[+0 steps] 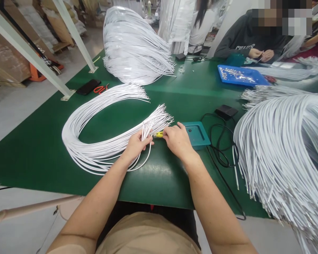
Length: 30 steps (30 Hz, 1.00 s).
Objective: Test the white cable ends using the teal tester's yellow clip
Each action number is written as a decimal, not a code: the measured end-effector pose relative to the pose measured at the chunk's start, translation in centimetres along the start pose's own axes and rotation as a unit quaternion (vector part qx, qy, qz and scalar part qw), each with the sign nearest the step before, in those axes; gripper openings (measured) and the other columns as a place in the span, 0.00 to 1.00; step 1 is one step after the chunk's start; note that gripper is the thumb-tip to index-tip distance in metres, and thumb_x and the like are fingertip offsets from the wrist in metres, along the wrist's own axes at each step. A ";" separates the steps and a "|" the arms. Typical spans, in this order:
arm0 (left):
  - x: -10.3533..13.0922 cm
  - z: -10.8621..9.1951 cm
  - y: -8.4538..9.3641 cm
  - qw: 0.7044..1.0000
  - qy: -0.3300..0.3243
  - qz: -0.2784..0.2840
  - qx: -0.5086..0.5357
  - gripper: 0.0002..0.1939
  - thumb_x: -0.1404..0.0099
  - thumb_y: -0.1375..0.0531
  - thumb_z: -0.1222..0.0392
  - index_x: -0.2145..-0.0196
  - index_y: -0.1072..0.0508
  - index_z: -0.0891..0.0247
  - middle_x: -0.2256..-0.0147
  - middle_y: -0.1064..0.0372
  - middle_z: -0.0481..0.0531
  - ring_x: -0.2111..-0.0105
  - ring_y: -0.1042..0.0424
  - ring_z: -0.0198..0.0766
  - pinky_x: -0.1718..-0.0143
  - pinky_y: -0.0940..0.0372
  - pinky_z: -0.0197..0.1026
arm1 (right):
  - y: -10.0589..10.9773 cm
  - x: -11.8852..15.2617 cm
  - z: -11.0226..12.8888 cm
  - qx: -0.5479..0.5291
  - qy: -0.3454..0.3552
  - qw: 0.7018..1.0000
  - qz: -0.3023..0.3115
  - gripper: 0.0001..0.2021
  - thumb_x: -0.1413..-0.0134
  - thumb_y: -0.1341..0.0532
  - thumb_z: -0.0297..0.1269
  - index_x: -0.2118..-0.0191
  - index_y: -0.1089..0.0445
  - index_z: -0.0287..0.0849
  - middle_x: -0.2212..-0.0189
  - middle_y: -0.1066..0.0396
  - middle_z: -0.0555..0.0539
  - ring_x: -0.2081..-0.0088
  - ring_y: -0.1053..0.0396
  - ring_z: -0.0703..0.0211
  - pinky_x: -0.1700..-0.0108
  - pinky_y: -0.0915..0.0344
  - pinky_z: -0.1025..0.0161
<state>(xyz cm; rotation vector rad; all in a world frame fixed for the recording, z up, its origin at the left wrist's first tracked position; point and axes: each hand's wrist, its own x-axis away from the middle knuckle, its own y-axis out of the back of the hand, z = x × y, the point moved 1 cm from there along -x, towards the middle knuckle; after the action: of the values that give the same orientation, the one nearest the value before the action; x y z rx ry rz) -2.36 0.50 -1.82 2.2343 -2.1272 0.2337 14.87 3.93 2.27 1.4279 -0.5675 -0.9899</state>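
Observation:
My left hand (138, 143) is closed around a few white cables (146, 131), whose ends stick up past the fingers. My right hand (176, 138) grips a small yellow tool (158, 134), its tip close to the left fingertips. A curved bundle of white cables (76, 121) lies on the green table (159, 183), with both its ends toward the right. Just beyond my right hand is a teal tray (205, 135), partly hidden by that hand.
A black box (226, 112) and looped black cord (219, 151) lie right of the teal tray. Large cable bundles stand at right (275, 141) and back (129, 46). A blue tray (242, 76), phone (88, 87) and red-handled scissors (100, 89) are farther off. A person (246, 38) sits opposite.

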 end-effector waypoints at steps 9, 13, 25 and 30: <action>-0.6 0.7 -0.4 0.995 -0.013 -0.032 -0.094 0.18 0.45 0.37 0.59 0.57 0.27 0.65 0.70 0.30 0.50 0.70 0.23 0.42 0.86 0.45 0.29 | -0.2 0.1 -0.6 -0.006 0.025 0.999 -0.036 0.08 0.49 0.45 0.24 0.72 0.32 0.41 0.72 0.28 0.46 0.65 0.40 0.55 0.52 0.48 0.58; -0.8 1.1 -0.4 0.994 -0.028 -0.036 -0.103 0.17 0.45 0.37 0.59 0.57 0.26 0.65 0.71 0.29 0.51 0.70 0.23 0.42 0.85 0.44 0.29 | -0.2 -0.2 -0.5 0.000 0.026 0.999 -0.026 0.08 0.50 0.45 0.23 0.71 0.32 0.40 0.70 0.28 0.44 0.64 0.39 0.55 0.52 0.49 0.58; -1.1 1.7 -0.4 0.987 -0.048 -0.030 -0.152 0.12 0.43 0.40 0.60 0.61 0.27 0.65 0.72 0.29 0.50 0.71 0.23 0.40 0.83 0.37 0.30 | -0.1 -1.1 -0.7 -0.002 0.010 1.000 0.018 0.08 0.54 0.44 0.22 0.74 0.31 0.40 0.72 0.27 0.45 0.66 0.41 0.56 0.57 0.51 0.59; -1.2 1.9 -0.4 0.985 -0.058 -0.015 -0.159 0.12 0.42 0.41 0.60 0.61 0.27 0.65 0.72 0.28 0.51 0.71 0.23 0.41 0.79 0.32 0.33 | -0.1 -0.9 -0.6 0.004 0.011 1.000 0.012 0.08 0.54 0.44 0.21 0.74 0.32 0.40 0.72 0.27 0.45 0.65 0.40 0.55 0.56 0.49 0.58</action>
<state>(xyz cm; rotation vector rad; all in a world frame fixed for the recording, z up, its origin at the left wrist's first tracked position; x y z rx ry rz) -1.90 1.42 -3.87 2.1360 -2.0098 -0.2270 14.87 5.00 2.36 1.4336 -0.5712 -0.9542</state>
